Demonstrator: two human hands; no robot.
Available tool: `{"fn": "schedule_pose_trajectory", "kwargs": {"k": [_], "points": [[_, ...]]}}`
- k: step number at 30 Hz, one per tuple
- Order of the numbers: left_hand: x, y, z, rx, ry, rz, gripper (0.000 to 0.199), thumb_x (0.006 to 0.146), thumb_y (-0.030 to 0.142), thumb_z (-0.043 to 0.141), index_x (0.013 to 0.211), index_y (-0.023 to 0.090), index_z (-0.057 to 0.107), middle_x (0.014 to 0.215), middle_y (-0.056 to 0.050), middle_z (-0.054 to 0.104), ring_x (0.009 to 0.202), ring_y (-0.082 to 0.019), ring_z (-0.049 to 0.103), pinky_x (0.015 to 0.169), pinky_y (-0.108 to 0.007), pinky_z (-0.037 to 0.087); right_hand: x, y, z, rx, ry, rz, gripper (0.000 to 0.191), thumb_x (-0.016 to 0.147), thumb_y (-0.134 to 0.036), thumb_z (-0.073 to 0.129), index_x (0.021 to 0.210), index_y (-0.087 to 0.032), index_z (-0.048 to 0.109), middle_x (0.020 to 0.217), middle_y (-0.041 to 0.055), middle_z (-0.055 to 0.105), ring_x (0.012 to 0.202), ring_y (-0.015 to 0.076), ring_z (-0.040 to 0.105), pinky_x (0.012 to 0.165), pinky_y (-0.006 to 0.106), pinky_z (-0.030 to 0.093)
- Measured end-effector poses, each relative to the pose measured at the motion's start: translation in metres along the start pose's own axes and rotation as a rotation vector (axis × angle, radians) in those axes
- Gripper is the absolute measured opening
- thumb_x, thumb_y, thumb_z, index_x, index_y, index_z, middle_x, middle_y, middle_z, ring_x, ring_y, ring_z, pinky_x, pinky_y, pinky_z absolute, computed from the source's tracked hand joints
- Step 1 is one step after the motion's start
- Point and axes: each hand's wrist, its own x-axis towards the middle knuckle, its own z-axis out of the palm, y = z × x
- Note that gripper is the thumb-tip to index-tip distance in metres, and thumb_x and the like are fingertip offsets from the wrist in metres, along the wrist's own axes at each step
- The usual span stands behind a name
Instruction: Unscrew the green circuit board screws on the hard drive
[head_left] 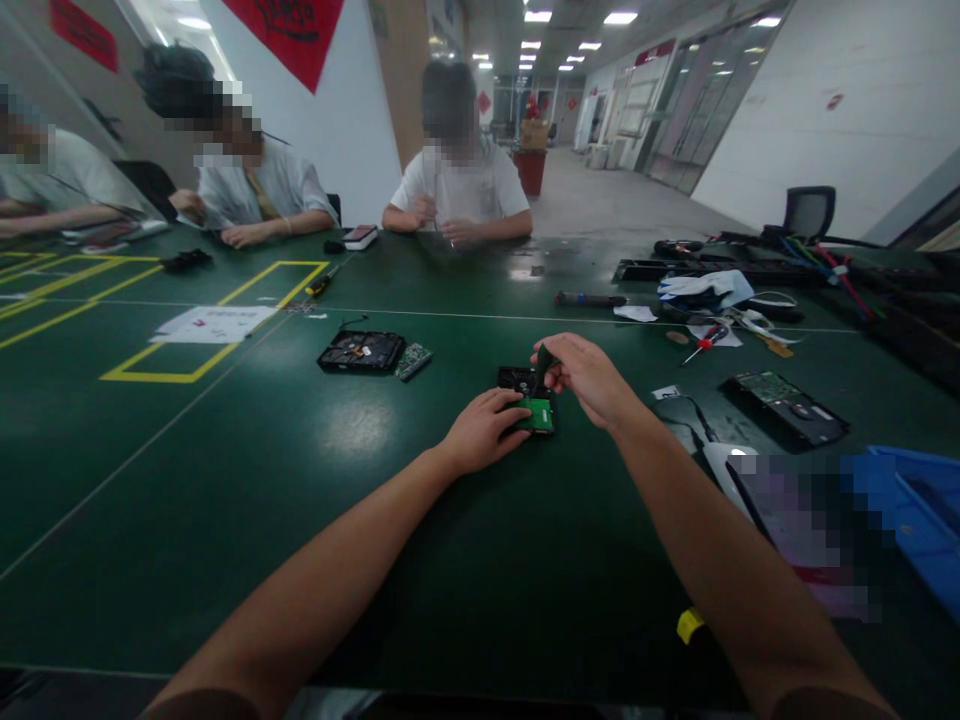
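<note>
The blue bin (922, 520) sits at the right edge of the desk (300, 520); part of it is blurred, and I cannot tell what it holds. Left of centre, a shallow black case (335, 358) lies open side up with small, pale parts inside, and a loose board (414, 361) lies just beside its right end.

The drive (514, 378) is in the middle of the desk, in front of the person, lying flat. Its long axis runs roughly away from the person, with its green board (541, 414) at the near end, facing up. The left hand (480, 432) rests on that end, its fingers slightly apart and laid over the board. The right hand (589, 378) has its fingers clamped on a dark tool (545, 362), which stands steeply over the drive, lower end down; the tip is probably on the drive, though it is too small to be sure.

To the right, a second drive (787, 410) lies aslant, its far end leftward, near a red screwdriver (703, 346).
</note>
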Motion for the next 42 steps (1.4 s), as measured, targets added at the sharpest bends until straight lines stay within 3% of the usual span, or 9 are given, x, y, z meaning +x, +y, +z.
{"fn": "schedule_pose_trajectory", "kwargs": {"k": [8,14,20,27,34,42], "points": [[-0.0001,0.0001,-0.0003,-0.006,0.003,0.003,0.036,0.097,0.041,0.064,0.128,0.024,0.068,0.138,-0.013,0.060,0.133,-0.032,0.055,0.111,-0.055,0.049,-0.0040,-0.0018,0.0035,0.028,-0.026,0.046,0.017,0.090,-0.036,0.063,0.097,-0.023,0.056,0.093,0.0035,0.068,0.054,0.0108,0.060,0.045,0.024,0.039],[-0.0001,-0.0002,-0.0006,0.001,-0.002,0.005,0.036,0.098,0.042,0.062,0.128,0.023,0.068,0.138,-0.014,0.061,0.132,-0.032,0.055,0.110,-0.056,0.049,-0.0019,-0.0039,-0.0021,-0.050,-0.018,-0.009,0.017,0.095,-0.035,0.053,0.098,-0.022,0.063,0.094,0.0058,0.068,0.054,0.0102,0.058,0.045,0.025,0.036],[-0.0001,-0.0006,-0.0002,0.000,0.008,0.015,0.036,0.098,0.042,0.062,0.128,0.023,0.068,0.139,-0.013,0.060,0.132,-0.031,0.055,0.110,-0.056,0.049,-0.0051,-0.0060,-0.0004,-0.194,-0.222,-0.049,0.022,0.095,-0.036,0.055,0.099,-0.022,0.072,0.099,0.0069,0.073,0.063,0.0126,0.057,0.051,0.027,0.040],[-0.0003,-0.0003,-0.0010,-0.007,0.002,0.014,0.036,0.098,0.042,0.062,0.128,0.023,0.068,0.137,-0.013,0.061,0.132,-0.031,0.056,0.111,-0.055,0.049,-0.0011,-0.0026,-0.0020,-0.013,-0.041,0.045,0.014,0.094,-0.036,0.054,0.100,-0.022,0.057,0.099,0.0084,0.073,0.056,0.0121,0.058,0.047,0.027,0.036],[0.0003,0.0010,-0.0014,0.001,-0.001,0.005,0.036,0.098,0.042,0.063,0.128,0.023,0.068,0.138,-0.013,0.060,0.132,-0.031,0.055,0.112,-0.055,0.048,0.0011,-0.0016,-0.0051,-0.146,-0.139,-0.054,0.022,0.094,-0.033,0.054,0.098,-0.022,0.072,0.101,0.0069,0.070,0.061,0.0113,0.056,0.051,0.027,0.037],[-0.0003,-0.0009,0.0007,-0.003,0.009,0.009,0.036,0.098,0.042,0.062,0.128,0.024,0.068,0.138,-0.012,0.061,0.133,-0.031,0.055,0.111,-0.056,0.049,-0.0024,-0.0030,-0.0023,-0.114,-0.151,-0.050,0.022,0.093,-0.040,0.061,0.103,-0.022,0.070,0.099,0.0057,0.070,0.061,0.0110,0.057,0.048,0.025,0.037]]}}
